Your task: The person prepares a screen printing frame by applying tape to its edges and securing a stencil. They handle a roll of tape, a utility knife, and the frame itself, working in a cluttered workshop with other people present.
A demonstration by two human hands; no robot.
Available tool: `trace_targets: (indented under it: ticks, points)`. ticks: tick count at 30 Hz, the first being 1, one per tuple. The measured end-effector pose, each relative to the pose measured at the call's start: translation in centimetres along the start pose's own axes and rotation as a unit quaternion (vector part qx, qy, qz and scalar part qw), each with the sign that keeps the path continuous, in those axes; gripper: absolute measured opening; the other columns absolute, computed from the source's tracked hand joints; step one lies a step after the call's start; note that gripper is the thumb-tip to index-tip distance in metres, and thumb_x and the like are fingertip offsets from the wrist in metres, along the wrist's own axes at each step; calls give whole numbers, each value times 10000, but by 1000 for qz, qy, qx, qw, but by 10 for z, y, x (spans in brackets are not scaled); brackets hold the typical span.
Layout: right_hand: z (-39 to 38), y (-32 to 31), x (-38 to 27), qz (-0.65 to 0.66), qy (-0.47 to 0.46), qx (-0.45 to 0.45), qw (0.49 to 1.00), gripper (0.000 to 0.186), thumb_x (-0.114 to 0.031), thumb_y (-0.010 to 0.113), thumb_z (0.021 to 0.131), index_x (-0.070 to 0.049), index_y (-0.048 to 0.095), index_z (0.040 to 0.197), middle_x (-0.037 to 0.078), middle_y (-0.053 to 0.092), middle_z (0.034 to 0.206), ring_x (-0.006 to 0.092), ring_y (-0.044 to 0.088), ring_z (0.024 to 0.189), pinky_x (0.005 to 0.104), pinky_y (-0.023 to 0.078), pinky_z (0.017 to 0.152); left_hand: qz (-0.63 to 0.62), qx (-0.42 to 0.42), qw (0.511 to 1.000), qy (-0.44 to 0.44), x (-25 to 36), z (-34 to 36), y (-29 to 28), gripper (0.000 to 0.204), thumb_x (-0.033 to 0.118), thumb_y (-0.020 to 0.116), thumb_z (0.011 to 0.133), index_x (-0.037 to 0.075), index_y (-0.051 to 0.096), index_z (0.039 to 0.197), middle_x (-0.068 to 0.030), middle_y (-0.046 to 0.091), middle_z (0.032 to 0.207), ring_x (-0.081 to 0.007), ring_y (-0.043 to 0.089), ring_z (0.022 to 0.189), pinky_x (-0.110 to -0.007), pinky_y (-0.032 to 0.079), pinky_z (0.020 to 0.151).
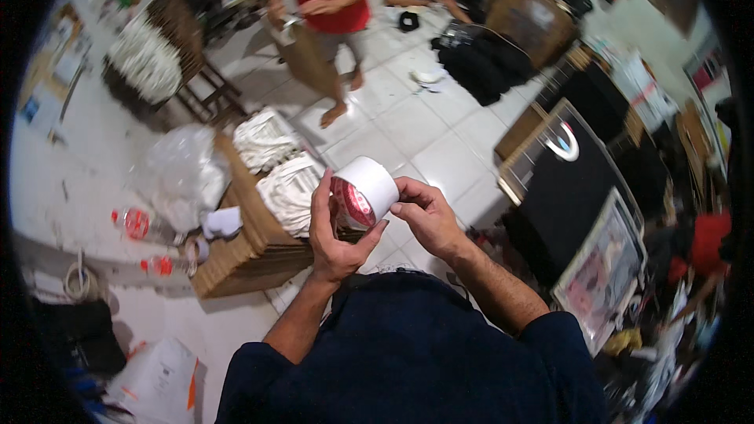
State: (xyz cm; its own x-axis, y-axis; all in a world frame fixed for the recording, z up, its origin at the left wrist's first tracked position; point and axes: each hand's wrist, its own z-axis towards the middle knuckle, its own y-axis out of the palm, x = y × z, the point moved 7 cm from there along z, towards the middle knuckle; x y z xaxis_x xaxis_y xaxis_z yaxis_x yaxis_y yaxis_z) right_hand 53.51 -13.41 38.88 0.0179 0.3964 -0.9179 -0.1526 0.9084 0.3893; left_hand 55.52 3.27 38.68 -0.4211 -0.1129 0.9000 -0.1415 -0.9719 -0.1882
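While our left fingers (321, 206) hold the white tape roll (375, 183), it sits left of and against our right fingers (415, 190), bent close together. We cannot tell whether these pinch it.

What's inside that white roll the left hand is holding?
Inside the white roll, a red-and-white printed lining shows. The roll's own side hides the rest of the inside, so I can't tell what's deeper.

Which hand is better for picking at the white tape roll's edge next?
Probably the right hand: its thumb and index finger are at the right side of the white tape roll. The left hand grips the opposite side, so it seems better placed to steady it.
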Motion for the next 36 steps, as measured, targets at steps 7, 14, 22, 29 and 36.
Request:
trace_targets:
  ticks: [7,14,22,29,36]
  points:
    - [-115,-118,-35,166,-64,175,968,275,-126,599,914,71,634,1102,86,673,990,166,625,978,325,482,956,93,-119,923,354,69,-10,150,981,-6,876,637,103,383,1478,-234,490,1454,-392,546,1306,-465,518,1032]
    - [-215,-173,-75,148,-148,311,927,245,-83,560,914,61,646,1093,97,678,1009,169,642,972,321,489,956,13,-208,904,373,110,-32,253,943,-32,880,608,191,486,1435,-243,461,1483,-419,529,1312,-479,550,974]
    - [-270,-168,-83,-158,-183,420,875,281,-145,611,917,24,719,1114,68,724,947,129,655,895,308,548,816,-193,-391,891,131,92,-63,290,908,-28,828,686,82,353,1451,-187,432,1480,-307,520,1322,-441,482,1085]
    - [-277,-109,-29,-191,-146,504,829,464,-267,613,996,-13,603,1384,205,715,1223,248,691,1129,375,527,987,-183,-596,782,-4,62,-63,280,854,-20,825,790,79,304,1459,-180,479,1379,-272,568,1225,-391,524,1008]
    - [-404,-84,-31,-228,29,536,812,534,-417,453,1111,-59,524,1500,135,619,1438,225,557,1351,361,413,1166,-199,-622,757,5,57,-57,274,834,82,813,859,46,285,1504,-160,490,1397,-270,554,1260,-435,491,1052]
